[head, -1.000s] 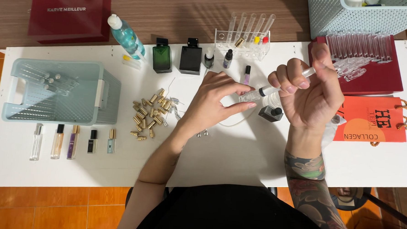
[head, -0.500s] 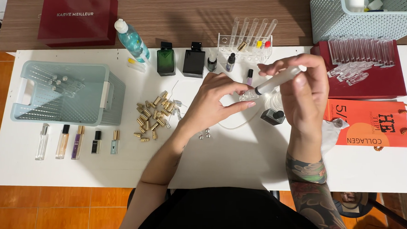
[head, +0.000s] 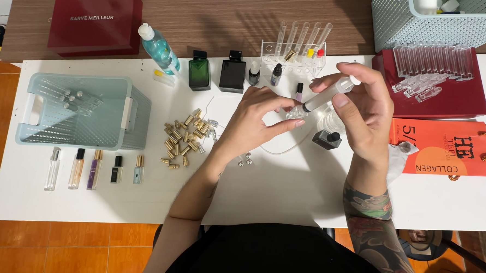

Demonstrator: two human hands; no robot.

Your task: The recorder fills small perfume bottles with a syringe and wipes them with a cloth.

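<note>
White worktop (head: 284,193) is pretty cluttered: mid-table a small clear vial (head: 297,112) is pinched by the left hand (head: 254,120), a syringe (head: 328,94) is gripped by the right hand (head: 364,112), tip at its mouth, while gold caps (head: 185,139) are left loose and five filled bottles (head: 94,168) are lined up by the front-left edge.

Centre of frame, above white table (head: 284,193): left hand (head: 254,123) pinches small clear vial (head: 296,112) at fingertips. Right hand (head: 364,112) holds syringe (head: 329,94) tilted, tip at vial mouth. Small black bottle (head: 326,139) just below syringe. Gold caps (head: 185,139) piled left of left hand. Pale basket (head: 83,110) at left, five slim vials (head: 94,168) in row beneath. Green bottle (head: 199,72), black bottle (head: 232,73), tube rack (head: 296,51) at upper centre. Red box (head: 436,87) upper right.
</note>
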